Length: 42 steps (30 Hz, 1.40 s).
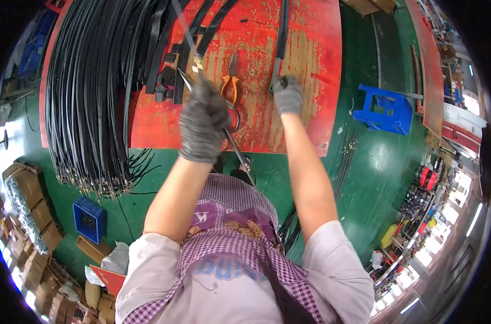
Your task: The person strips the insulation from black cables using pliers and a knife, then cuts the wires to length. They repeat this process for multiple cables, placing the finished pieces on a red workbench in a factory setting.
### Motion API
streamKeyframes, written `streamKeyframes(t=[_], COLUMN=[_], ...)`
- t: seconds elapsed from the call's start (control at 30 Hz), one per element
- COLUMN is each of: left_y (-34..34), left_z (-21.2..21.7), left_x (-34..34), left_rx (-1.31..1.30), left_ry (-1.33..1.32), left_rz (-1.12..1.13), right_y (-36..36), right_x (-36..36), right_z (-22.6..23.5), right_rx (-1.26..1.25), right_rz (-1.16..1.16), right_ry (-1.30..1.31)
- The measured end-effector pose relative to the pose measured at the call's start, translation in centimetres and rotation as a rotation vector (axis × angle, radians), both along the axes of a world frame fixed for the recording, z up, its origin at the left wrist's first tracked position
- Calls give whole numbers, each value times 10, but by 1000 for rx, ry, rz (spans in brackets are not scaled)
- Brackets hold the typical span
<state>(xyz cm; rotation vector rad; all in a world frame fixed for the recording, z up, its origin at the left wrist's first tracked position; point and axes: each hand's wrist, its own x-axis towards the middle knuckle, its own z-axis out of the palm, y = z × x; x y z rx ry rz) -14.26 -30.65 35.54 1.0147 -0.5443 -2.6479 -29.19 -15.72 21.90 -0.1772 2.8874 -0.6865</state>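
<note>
Your right hand (pixel 287 94) is pinching a strap (pixel 282 32) running straight away from you; your left hand (pixel 204 121) is gripping another strap's buckle end (pixel 194 63), just beside.

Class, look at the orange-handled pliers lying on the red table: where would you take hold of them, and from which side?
Grip the orange-handled pliers by both orange handles, coming from the near edge of the red table: the handles point toward the person, and the dark jaws point away.

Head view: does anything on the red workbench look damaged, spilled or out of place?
The red table top is badly worn, its paint scraped to pale patches around the orange-handled pliers. Some black straps hang over its near edge. Nothing looks spilled. The left hand is motion-blurred, the right hand grips one strap.
</note>
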Motion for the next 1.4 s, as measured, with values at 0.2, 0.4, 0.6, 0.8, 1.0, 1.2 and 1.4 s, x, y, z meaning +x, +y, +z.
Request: streamKeyframes(t=[0.2,0.4,0.6,0.8,1.0,1.2,1.4], left_y=[84,129,99,115,152,170,191], left_z=[-48,-79,-77,-79,-100,-125,-89], left_x=[41,60,44,40,-9,2,-4], left_rx=[86,3,-105,-44,25,429,-207], left_ry=[-173,-223,-247,-254,-208,11,-323], left_rz=[-214,-162,-141,-286,-493,-440,-454], right_y=[-8,36,60,124,143,154,136], right_x=[-36,-15,95,160,156,124,84], right_z=[-7,2,86,88,101,108,88], right_rx=[327,-725,-376,-253,-297,-837,352], right_rz=[170,-18,773,1156,1144,329,525], right_ry=[-91,-372,464,119,-382,-605,-404])
